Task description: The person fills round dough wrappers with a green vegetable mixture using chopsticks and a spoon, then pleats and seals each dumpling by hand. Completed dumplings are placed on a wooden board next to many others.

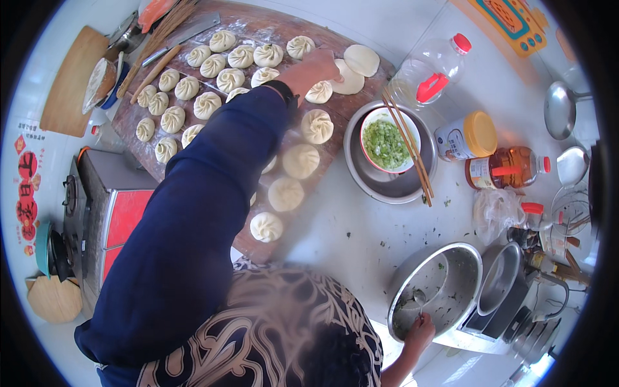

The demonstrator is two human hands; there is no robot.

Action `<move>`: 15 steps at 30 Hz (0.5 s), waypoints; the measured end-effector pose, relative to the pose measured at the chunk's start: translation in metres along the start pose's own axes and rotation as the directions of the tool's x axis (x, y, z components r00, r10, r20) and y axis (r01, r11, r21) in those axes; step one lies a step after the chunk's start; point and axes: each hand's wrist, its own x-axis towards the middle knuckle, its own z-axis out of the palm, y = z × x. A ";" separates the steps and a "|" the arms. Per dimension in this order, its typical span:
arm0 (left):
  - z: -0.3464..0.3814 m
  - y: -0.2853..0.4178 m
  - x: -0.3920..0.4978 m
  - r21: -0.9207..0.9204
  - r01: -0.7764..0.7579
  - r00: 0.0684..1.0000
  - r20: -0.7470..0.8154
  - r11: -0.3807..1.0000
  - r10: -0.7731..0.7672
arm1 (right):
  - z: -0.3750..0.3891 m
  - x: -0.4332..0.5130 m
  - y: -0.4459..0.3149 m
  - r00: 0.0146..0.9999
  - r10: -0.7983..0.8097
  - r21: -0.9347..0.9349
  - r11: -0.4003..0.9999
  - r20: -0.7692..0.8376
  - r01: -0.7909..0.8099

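Observation:
My left hand (316, 70) reaches over the far part of a floured wooden board (333, 109), its fingertips at the edge of a round dough wrapper (349, 83). Whether they pinch it is hidden. A second wrapper (361, 60) overlaps that one. Pleated filled buns (207, 105) stand in rows on the board, some behind my sleeve; one bun (318, 92) sits just below the hand. At lower right, my right hand (420, 333) grips a metal spoon (420, 298), its bowl inside a large tilted steel basin (459, 271) with green filling scraps.
Chopped greens (386, 144) fill a bowl inside a steel basin (355, 181), with chopsticks (411, 145) across it. Bottles (512, 169) and a yellow-lidded jar (478, 133) stand right. A rolling pin (154, 72) and cleaver (188, 34) lie at the board's upper left.

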 end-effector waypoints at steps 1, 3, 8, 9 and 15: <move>0.003 0.002 0.001 0.020 0.023 1.000 -0.017 1.000 -0.023 | -0.003 0.000 -0.002 1.000 0.009 -0.016 1.000 0.026 -0.009; 0.007 -0.001 0.007 -0.028 0.022 1.000 -0.020 0.999 -0.022 | -0.006 -0.001 -0.007 0.998 0.031 -0.039 0.999 0.048 -0.029; 0.014 -0.025 0.026 -0.542 0.079 0.997 0.062 0.837 -0.054 | -0.012 -0.002 -0.007 0.998 0.063 0.016 0.998 0.024 -0.063; 0.012 -0.035 0.027 -0.555 -0.080 0.996 -0.019 0.828 0.083 | -0.014 -0.001 -0.005 1.000 -0.004 0.054 0.999 0.000 0.004; 0.011 -0.041 0.018 -0.956 0.059 0.998 0.056 0.287 -0.019 | -0.029 -0.006 -0.007 1.000 0.029 0.122 0.992 -0.010 -0.027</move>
